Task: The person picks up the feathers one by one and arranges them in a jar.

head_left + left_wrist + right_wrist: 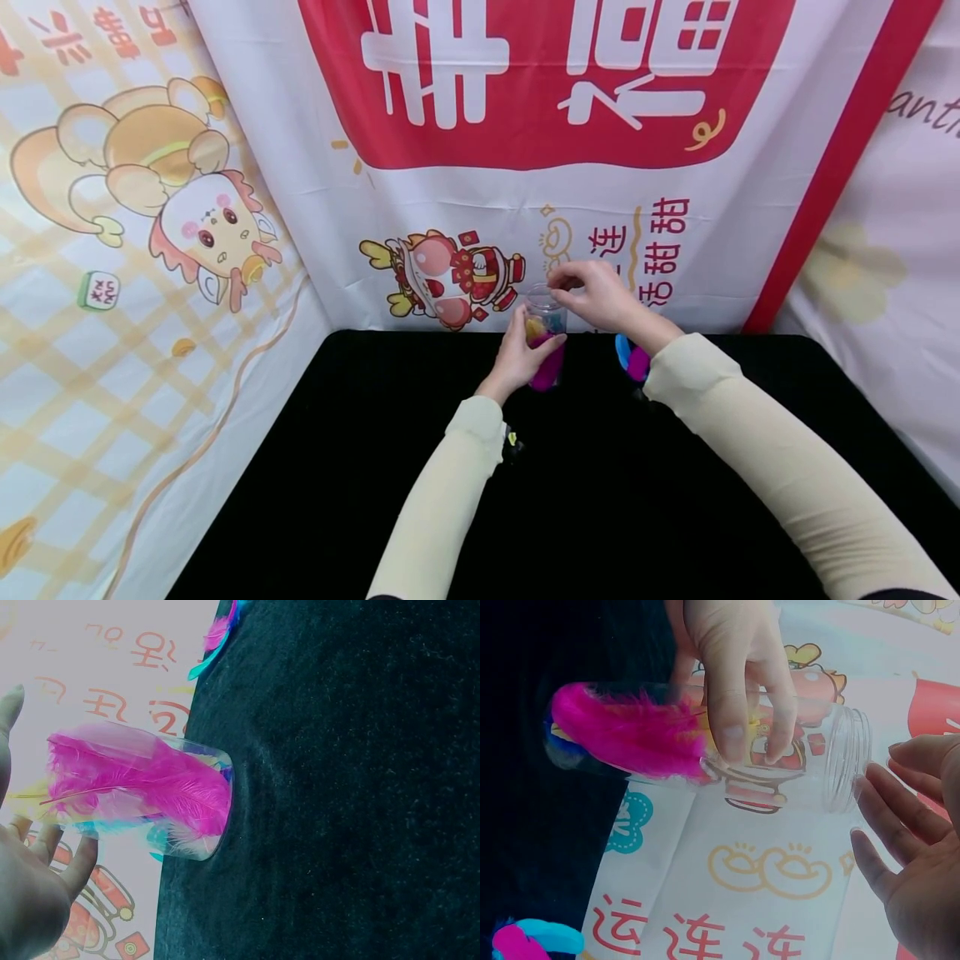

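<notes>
A clear plastic jar [817,772] stands at the table's far edge, its threaded mouth uncovered. Magenta feathers [142,780] fill its lower part, with bits of yellow, blue and white among them. My left hand [517,354] grips the jar around its side, thumb and fingers on opposite sides in the head view. Over at the rim is my right hand [595,293], with its fingertips touching or very close to the mouth. Its fingers are loosely bent in the right wrist view [922,847], and nothing shows between them.
Blue and magenta feathers [636,363] lie on the black table [585,500], right of the jar and partly behind the right forearm. A printed cloth wall [450,192] rises just behind the table's far edge. Another patterned cloth [150,333] hangs along the left.
</notes>
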`<state>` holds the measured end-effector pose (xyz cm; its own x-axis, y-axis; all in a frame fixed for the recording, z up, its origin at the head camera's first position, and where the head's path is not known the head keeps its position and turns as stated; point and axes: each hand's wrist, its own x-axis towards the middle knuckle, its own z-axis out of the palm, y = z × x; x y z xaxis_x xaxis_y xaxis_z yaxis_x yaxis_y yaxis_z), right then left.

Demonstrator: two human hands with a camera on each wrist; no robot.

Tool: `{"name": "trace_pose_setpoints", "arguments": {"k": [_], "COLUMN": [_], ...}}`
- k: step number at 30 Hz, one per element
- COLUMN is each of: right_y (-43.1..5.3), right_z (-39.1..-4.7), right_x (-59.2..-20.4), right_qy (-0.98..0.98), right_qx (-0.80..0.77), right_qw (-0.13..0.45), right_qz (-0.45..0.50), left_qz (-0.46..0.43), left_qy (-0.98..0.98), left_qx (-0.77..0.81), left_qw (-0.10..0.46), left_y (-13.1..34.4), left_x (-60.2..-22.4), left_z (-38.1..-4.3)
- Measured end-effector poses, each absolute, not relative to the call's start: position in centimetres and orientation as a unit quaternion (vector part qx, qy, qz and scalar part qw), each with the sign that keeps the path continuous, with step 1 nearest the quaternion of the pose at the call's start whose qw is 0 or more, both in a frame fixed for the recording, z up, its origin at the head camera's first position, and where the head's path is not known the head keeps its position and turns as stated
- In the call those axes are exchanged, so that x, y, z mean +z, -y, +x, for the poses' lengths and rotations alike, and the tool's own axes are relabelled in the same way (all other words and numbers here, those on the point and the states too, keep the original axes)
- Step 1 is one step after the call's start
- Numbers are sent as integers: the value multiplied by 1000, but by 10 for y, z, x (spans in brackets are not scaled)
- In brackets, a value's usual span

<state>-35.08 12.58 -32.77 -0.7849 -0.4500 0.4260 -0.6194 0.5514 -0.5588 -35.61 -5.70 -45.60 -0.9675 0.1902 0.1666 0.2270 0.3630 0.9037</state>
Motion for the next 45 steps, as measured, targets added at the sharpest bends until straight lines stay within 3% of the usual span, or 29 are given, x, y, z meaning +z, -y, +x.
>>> {"name": "trace_pose_setpoints", "arguments": {"k": [10,37,45], "right_y": [-135,-166,-176], "right_z": [-343,-341,-340], "right_x": [-325,-337,-346], "right_qy": [873,875,873], "right_qx": [354,387,399], "right_qw": [135,87,106], "right_qz": [308,278,258], "left_qz": [-126,-127,-122], "left_qy": [824,831,830], "left_qx": [-552,-540,-544], "left_qw": [15,36,30], "left_y": [57,55,55], "left_x": [-457,-459,-458], "left_z": [-357,-357,-357]}}
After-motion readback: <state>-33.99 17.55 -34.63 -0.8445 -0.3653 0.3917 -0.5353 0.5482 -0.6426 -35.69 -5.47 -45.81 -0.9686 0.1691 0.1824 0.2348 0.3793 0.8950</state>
